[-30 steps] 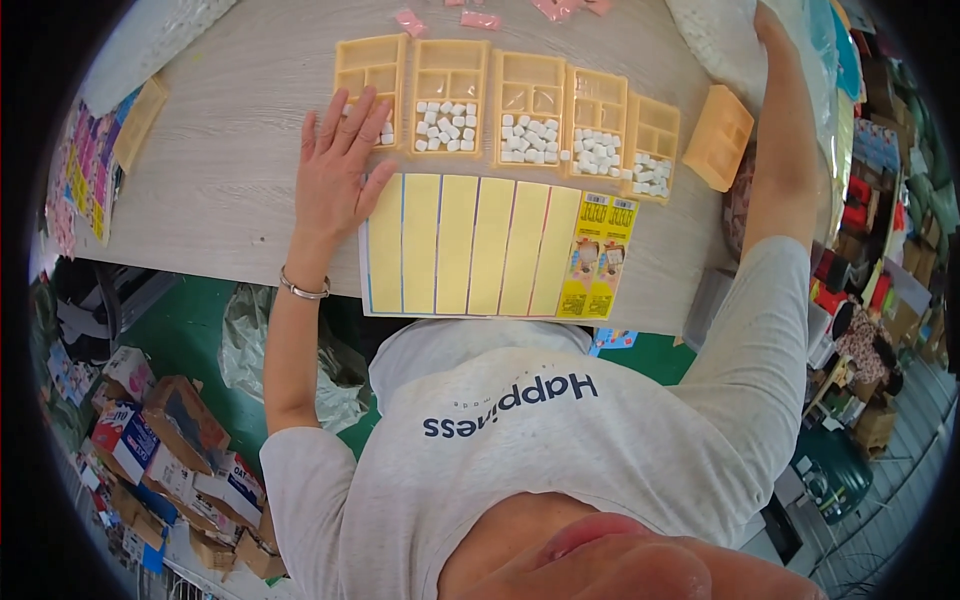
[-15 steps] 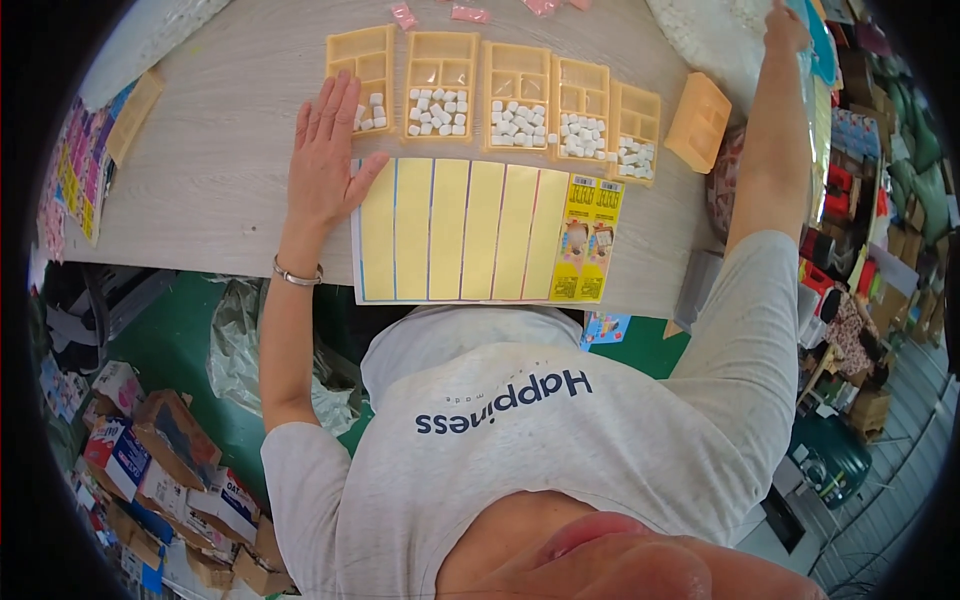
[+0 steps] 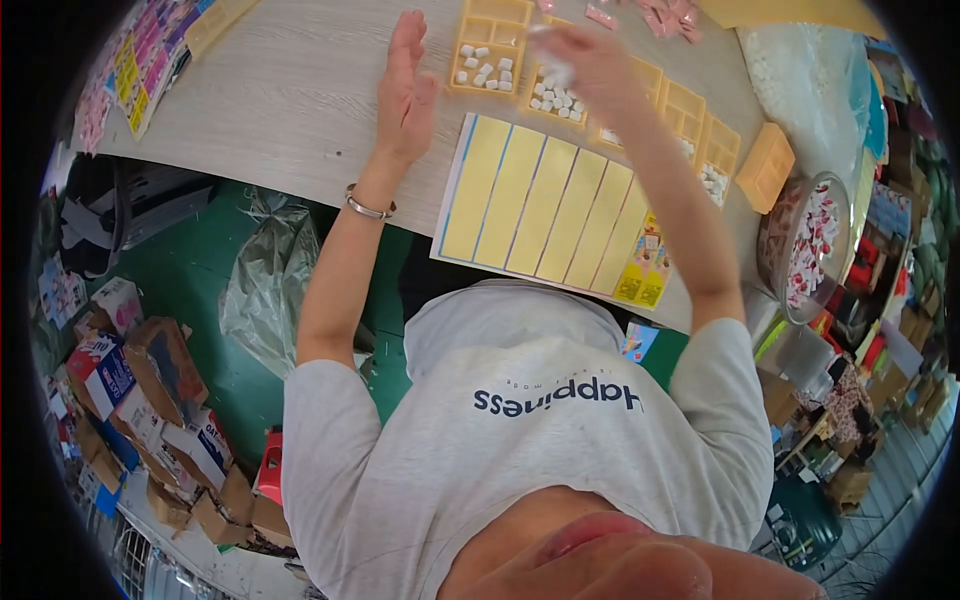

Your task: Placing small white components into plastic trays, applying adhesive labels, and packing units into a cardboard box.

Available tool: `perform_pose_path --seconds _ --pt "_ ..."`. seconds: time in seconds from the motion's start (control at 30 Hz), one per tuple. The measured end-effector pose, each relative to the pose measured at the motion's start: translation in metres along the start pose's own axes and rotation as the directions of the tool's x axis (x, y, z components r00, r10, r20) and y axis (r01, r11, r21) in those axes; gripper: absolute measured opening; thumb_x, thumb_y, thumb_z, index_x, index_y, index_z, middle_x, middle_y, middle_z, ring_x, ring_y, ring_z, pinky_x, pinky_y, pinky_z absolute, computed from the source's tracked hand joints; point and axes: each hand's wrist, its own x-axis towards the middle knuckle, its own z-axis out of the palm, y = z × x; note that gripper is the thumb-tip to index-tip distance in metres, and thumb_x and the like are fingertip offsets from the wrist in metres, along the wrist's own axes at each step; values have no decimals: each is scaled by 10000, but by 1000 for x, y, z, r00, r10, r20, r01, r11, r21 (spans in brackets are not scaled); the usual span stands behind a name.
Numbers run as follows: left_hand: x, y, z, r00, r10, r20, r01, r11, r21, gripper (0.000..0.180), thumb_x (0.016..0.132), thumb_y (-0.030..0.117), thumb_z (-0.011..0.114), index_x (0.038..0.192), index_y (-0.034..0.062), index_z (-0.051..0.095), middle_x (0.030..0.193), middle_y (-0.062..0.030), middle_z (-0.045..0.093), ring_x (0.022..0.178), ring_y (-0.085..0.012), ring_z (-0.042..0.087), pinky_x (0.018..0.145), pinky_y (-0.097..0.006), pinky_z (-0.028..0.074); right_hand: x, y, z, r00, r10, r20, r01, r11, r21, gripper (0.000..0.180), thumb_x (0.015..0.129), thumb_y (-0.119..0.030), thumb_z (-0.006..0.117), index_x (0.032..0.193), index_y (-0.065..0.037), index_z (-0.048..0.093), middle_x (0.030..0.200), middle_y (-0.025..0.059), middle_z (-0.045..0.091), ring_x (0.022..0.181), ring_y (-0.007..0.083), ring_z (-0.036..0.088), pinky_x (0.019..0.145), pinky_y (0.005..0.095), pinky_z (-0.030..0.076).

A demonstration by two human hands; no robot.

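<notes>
My right hand (image 3: 598, 80) is over the second light-orange compartment tray (image 3: 535, 96), smeared by motion. White cubes (image 3: 552, 62) blur at its closed fingers, and more lie in the tray below. My left hand (image 3: 406, 105) is raised edge-on beside the leftmost tray (image 3: 452, 60), fingers stretched out, holding nothing. That tray has several small white cubes (image 3: 487, 78) in its large compartment. Further trays (image 3: 685, 105) stand in a row to the right, partly hidden by my right forearm. A printed sheet with pale yellow strips (image 3: 530, 205) lies in front of the trays.
On the right are an orange tray turned on its side (image 3: 766, 168), a round bowl (image 3: 836, 215) of red-and-white pieces, and a clear bag (image 3: 800, 90) of white pieces. Pink packets (image 3: 670, 18) lie at the back. Printed sheets (image 3: 150, 60) are far left; cardboard boxes (image 3: 165, 375) are below.
My right hand has come from the bag at the far right to above the second tray, now with white cubes. My left hand has turned from flat to edge-on. The view has shifted.
</notes>
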Motion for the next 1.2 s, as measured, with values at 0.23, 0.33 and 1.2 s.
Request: perform_pose_path --seconds 0.23,0.33,1.2 --pt "1 -4 3 998 -4 -65 7 999 45 549 1024 352 506 1433 -10 454 1429 -183 527 1334 -293 502 1110 -356 368 30 30 58 663 -744 84 611 473 -635 220 889 -235 730 1027 -64 725 808 96 616 726 262 647 656 350 526" --pt "3 12 5 985 -162 59 156 982 103 389 1011 297 522 1293 42 605 1262 -131 653 1235 -309 580 1067 -356 419 31 38 54 636 -768 76 620 450 -642 216 886 -231 723 1003 -50 715 841 121 623 761 308 653 673 381 534" --pt "-9 19 38 918 -98 385 -252 608 753 783 929 576 560 1509 81 381 1587 -106 342 1488 -310 253 1192 -553 179 -14 59 -83 985 -107 134 -100 277 956 186 977 -173 622 1030 0 669 759 6 593 576 67 466 466 196 353"
